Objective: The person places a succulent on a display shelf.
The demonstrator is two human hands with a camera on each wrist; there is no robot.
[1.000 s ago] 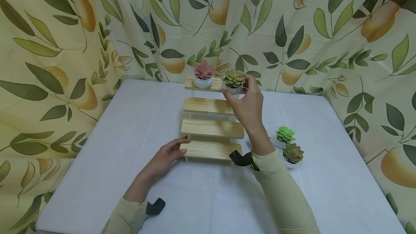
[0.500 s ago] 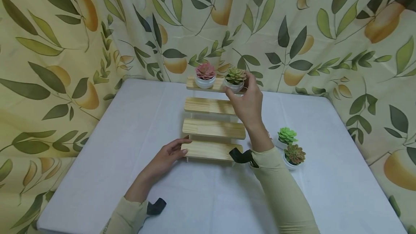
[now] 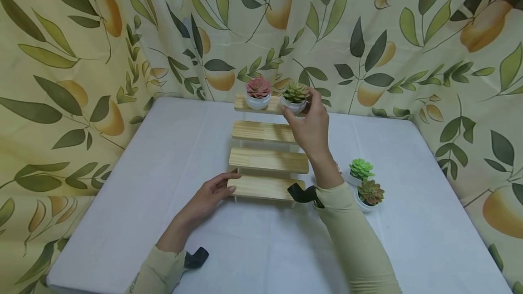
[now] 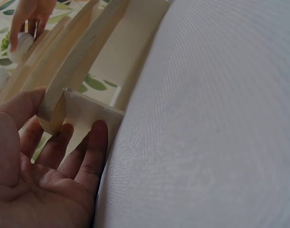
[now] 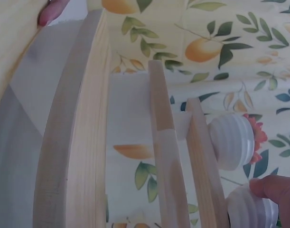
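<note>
A tiered wooden stand (image 3: 265, 188) with stepped shelves stands mid-table. My left hand (image 3: 209, 194) grips the left end of its lowest shelf, thumb over the board and fingers behind it; the left wrist view shows those fingers (image 4: 98, 137) by the clear side panel. On the top shelf, my right hand (image 3: 313, 126) holds a green potted succulent (image 3: 294, 96) by its white ribbed pot, thumb at the front. A pink potted succulent (image 3: 258, 92) sits to its left on that shelf. In the right wrist view the right thumb (image 5: 273, 186) touches the pot (image 5: 249, 209).
Right of the stand are a bright green potted succulent (image 3: 361, 169) and a brownish one (image 3: 370, 193). Something partly hidden lies behind my right forearm. A white cloth covers the table (image 3: 171, 149). A leaf-and-fruit patterned curtain (image 3: 347, 26) hangs behind it.
My right hand has moved the green potted succulent slightly back and up, onto the top shelf beside the pink one. My left hand keeps its grip on the lowest shelf.
</note>
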